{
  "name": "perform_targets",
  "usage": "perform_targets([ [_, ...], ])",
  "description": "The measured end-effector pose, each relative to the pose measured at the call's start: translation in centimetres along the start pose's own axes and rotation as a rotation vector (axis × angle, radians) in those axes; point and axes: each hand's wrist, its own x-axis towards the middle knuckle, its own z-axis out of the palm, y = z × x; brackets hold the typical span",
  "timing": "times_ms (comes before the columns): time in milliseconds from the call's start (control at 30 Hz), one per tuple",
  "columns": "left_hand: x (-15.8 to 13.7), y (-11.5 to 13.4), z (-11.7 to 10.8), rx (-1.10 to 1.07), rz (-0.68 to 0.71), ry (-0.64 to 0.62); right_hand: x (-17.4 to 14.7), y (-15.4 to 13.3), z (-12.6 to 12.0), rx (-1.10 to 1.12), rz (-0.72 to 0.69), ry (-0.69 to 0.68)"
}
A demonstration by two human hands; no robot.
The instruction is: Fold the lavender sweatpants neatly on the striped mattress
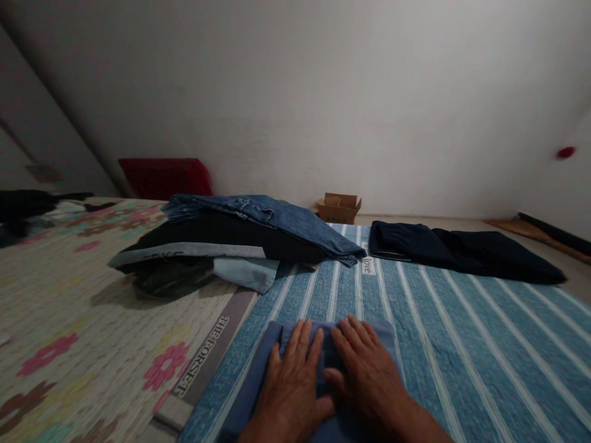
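A folded blue garment (383,335) lies on the blue striped cloth (443,344) close in front of me; its exact kind cannot be told, as my hands cover much of it. My left hand (295,375) rests flat on its left part, fingers stretched forward and thumb out to the side. On the right part lies my right hand (364,369), palm down with fingers extended and its thumb pointing towards the left hand. The two hands are side by side, with a narrow gap between their fingers. Neither grasps the fabric.
Blue jeans (258,212) top a heap with a black garment (221,237) ahead to the left. Dark navy trousers (462,249) lie folded lengthwise at the right. A flowered mat (92,320) spreads to the left. Near the wall are a cardboard box (339,210) and a red object (164,176).
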Motion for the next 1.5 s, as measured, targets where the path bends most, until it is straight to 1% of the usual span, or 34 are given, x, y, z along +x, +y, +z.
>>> perform_targets([
  [67,0.0,0.2,-0.2,0.004,-0.002,-0.013,-0.4,0.1,0.8,0.013,0.052,-0.113],
  [133,0.0,0.2,-0.3,0.004,0.003,-0.016,-0.4,0.5,1.2,0.031,0.086,-0.208],
  [233,0.0,0.1,-0.2,-0.001,0.003,-0.023,-0.2,0.9,1.0,0.066,0.115,-0.263],
  [400,0.1,0.2,-0.5,0.001,-0.005,-0.048,0.0,0.9,0.9,0.105,0.146,-0.236],
  [533,0.0,0.3,-0.9,0.0,-0.02,-0.06,-0.1,1.1,1.1,0.137,0.141,-0.249],
  [633,-0.1,0.1,-1.0,-0.004,0.018,-0.024,-0.1,1.2,1.0,0.14,0.135,-0.241],
  [733,-0.3,-0.4,-1.1,0.021,0.076,0.04,-0.1,1.1,0.7,0.135,0.126,-0.233],
  [833,-0.6,-1.0,-0.9,0.059,0.097,0.124,-0.1,1.0,0.3,0.13,0.123,-0.234],
  [933,-0.7,-1.6,-0.4,0.073,0.1,0.151,0.0,0.8,0.1,0.127,0.117,-0.239],
  [1100,-0.7,-2.1,0.3,0.05,0.076,0.118,-0.1,0.7,0.0,0.106,0.107,-0.245],
  [1233,-0.9,-1.8,-0.3,0.023,0.071,0.043,-0.1,0.7,0.1,0.089,0.1,-0.242],
  [1333,-1.0,-1.5,-0.6,0.013,0.058,0.027,-0.1,0.6,0.2,0.073,0.104,-0.233],
  [1433,-1.0,-1.5,-0.6,0.01,0.053,0.024,-0.2,0.4,0.0,0.059,0.117,-0.204],
  [1500,-1.0,-1.4,-0.7,0.009,0.051,0.014,-0.3,0.0,-0.3,0.051,0.119,-0.16],
])
